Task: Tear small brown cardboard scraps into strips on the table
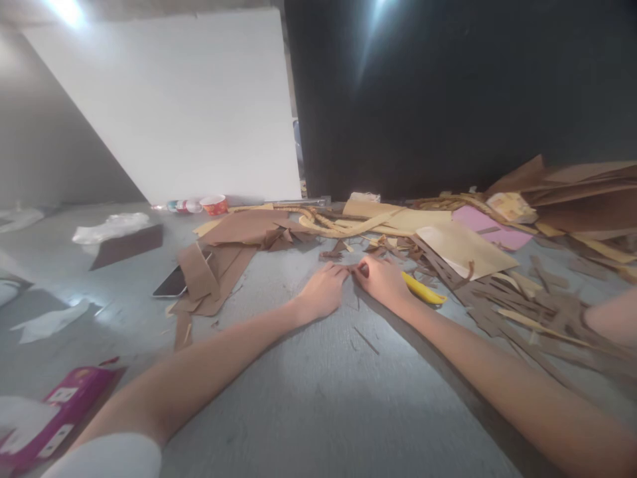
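White sleeve (pixel 107 457), magenta packet (pixel 82 392) just beyond — print too blurred to read, brown scrap (pixel 353 267) at both hands' fingertips — direction, long axis unclear, right hand (pixel 382 281) pinching it, thumb and finger ringed, left hand (pixel 322 292) fingers bunched, hold can't be told.

1. The tool (pixel 423 289) is bright yellow.
2. Left of the tool, a small strip (pixel 352 268) is brown.
3. Right of the tool, loose scraps (pixel 552 312) are brown.
4. Beyond the tool, to its right: a pale tan sheet (pixel 465 252), a lilac-pink card (pixel 490 226).
5. Far left of the tool, a packet (pixel 89 388) is magenta with white patches.
6. Beyond the tool, to its left, a cup (pixel 215 205) is red with pale markings.
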`<state>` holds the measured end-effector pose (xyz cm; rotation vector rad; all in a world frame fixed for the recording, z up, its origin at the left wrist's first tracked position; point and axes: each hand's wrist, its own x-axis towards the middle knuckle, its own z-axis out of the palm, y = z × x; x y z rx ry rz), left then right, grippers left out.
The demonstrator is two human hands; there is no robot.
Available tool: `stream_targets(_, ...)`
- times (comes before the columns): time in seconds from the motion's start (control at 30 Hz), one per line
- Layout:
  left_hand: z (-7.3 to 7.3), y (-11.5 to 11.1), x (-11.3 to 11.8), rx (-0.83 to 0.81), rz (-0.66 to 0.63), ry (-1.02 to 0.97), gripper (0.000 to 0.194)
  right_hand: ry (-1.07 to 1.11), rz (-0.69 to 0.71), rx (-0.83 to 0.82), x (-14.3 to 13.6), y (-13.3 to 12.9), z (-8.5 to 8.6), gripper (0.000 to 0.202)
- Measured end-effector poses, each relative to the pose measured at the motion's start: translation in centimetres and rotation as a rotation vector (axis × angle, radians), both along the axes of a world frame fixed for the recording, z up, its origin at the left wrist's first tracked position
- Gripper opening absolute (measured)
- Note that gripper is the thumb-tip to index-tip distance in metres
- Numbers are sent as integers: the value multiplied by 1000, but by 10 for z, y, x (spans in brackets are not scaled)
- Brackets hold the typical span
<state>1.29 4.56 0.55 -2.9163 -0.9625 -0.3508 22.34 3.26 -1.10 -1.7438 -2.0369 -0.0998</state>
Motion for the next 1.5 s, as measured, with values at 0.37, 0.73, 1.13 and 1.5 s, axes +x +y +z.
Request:
stream_targets(0.37,1,1,0,11,-21,22,43,15,84,19,5,4,-3,20)
stream_targets(0.73,-1,1,1,-2,-13,8,44,13,71,-22,0,-1,4,16)
stream_targets(1.13,1,2,0,-2,-17,34,45,11,64,-37,0,0,4,16)
stream_targets(1.5,2,0,0,-4,-2,9,41,67,146,-30,2,3,0,17)
